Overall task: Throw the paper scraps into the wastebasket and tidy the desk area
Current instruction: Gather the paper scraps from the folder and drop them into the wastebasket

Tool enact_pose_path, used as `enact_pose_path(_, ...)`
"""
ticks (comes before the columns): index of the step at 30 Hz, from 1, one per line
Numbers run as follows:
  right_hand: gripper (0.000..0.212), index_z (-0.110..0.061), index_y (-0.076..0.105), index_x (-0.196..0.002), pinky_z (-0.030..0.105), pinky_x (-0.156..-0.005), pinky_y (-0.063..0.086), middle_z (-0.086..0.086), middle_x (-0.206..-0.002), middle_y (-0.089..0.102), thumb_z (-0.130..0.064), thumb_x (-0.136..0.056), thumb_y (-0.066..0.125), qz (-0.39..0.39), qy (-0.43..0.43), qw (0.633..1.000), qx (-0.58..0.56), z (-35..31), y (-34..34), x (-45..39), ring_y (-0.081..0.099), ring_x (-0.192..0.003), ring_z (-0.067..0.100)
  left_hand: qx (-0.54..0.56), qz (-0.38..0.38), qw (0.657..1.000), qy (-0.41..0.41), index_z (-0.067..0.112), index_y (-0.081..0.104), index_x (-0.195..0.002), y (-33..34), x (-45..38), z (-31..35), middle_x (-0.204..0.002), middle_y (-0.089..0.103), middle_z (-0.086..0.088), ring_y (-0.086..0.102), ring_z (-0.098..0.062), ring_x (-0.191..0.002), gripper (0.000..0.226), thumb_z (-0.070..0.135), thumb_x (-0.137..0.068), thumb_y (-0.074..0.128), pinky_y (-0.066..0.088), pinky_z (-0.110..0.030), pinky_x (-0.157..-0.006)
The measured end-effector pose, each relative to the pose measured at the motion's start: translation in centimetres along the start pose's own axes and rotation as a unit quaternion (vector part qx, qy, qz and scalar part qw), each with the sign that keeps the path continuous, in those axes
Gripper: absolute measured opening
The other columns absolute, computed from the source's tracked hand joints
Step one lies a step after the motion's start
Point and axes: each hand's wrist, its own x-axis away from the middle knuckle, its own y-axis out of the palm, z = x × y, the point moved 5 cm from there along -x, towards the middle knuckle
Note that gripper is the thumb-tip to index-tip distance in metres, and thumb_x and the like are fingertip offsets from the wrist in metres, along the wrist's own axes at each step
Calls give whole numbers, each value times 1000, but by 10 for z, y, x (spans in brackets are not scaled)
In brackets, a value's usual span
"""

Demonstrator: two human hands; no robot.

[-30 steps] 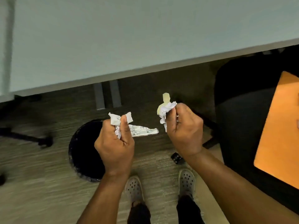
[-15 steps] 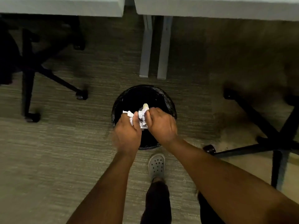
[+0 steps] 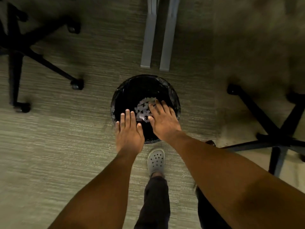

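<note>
- Vs. half a sec ago: paper no longer pinched between the hands; the paper scraps [image 3: 144,108] are now seen loose inside the wastebasket [image 3: 173,95], pale against its black interior.
- Left hand [image 3: 129,132] is now spread flat, palm down, fingers extended, nothing held; it sits over the basket's near-left rim.
- Right hand [image 3: 163,121] is likewise opened out, fingers splayed, empty, held above the basket's opening, just beside the left but not touching it.
- Camera view has been brought closer/lower than before: desk tops are out of frame, only the two grey desk legs [image 3: 156,33] remain, cut off at the top edge.
- Part of the scraps is covered by the right fingers; whether scraps are mid-fall or settled can't be told, blur too strong.
- Basket's near rim is hidden behind both hands.
- Chair bases at left [image 3: 41,61] & right [image 3: 270,129] are cropped by the frame edges.
- One grey clog [image 3: 156,160] is seen on the carpet [image 3: 57,146] near the basket; the other foot is hidden under the right forearm.
</note>
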Motion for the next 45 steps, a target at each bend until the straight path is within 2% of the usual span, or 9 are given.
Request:
enact_pose_path(6, 54, -20, 16, -154, 43, -119, 11, 6, -161, 16, -41, -104, 21, 11, 10, 1000, -27, 13, -11, 16, 7, -149, 26, -7, 4, 1000, 7, 13, 7, -155, -8, 10, 6, -164, 1, -4, -3, -20, -151, 58, 38, -102, 13, 3, -43, -122)
enact_pose_path(14, 56, -17, 19, -154, 42, -120, 9, 6, -163, 11, -44, -104, 23, 45, 25, 996, -72, 34, -50, 47, 4, -150, 24, -4, 39, 998, 42, 12, 13, -155, -36, 23, 48, -164, 1, -4, -2, -19, -151, 67, 46, -98, 0, 4, -42, -122)
enact_pose_path(19, 57, -14, 29, -151, 41, -121, 12, 5, -162, 18, -46, -103, 26, 106, 40, 985, -133, 52, -95, 78, 8, -150, 21, 46, 81, 992, 90, 10, 27, -151, -65, 38, 102, -163, 14, -5, 5, -19, -151, 64, 45, -101, 8, 6, -41, -122)
enact_pose_path(23, 65, -15, 40, -146, 43, -119, 22, 4, -159, 28, -55, -99, 18, 174, 62, 965, -186, 81, -135, 117, 18, -148, 20, 86, 99, 981, 141, 7, 38, -146, -90, 56, 158, -159, 28, -8, 17, -21, -149, 60, 42, -103, 15, 13, -42, -121)
enact_pose_path(28, 65, -11, 49, -139, 39, -113, 31, 6, -151, 41, -54, -100, 20, 273, 95, 937, -197, 137, -185, 177, 31, -143, 20, 126, 109, 961, 219, 5, 49, -138, -114, 82, 233, -152, 40, -11, 31, -24, -143, 54, 39, -102, 28, 21, -45, -119)
enact_pose_path(35, 59, -10, 50, -138, 36, -114, 31, 6, -149, 44, -51, -102, 28, 354, 129, 912, -162, 223, -228, 261, 33, -142, 17, 133, 90, 928, 336, 6, 50, -137, -115, 123, 345, -152, 40, -11, 33, -24, -143, 52, 38, -98, 38, 23, -46, -118)
enact_pose_path(40, 57, -8, 51, -137, 38, -112, 33, 7, -147, 46, -48, -102, 32, 408, 204, 878, -144, 308, -244, 322, 37, -139, 20, 116, 59, 901, 413, 7, 47, -140, -102, 150, 428, -153, 37, -9, 29, -22, -145, 53, 37, -96, 42, 21, -43, -119)
enact_pose_path(45, 53, -10, 49, -138, 38, -110, 34, 10, -146, 45, -46, -101, 37, 446, 319, 829, -108, 403, -240, 389, 39, -137, 23, 94, 12, 874, 477, 11, 39, -145, -78, 174, 503, -157, 30, -8, 22, -20, -147, 61, 45, -94, 45, 24, -48, -118)
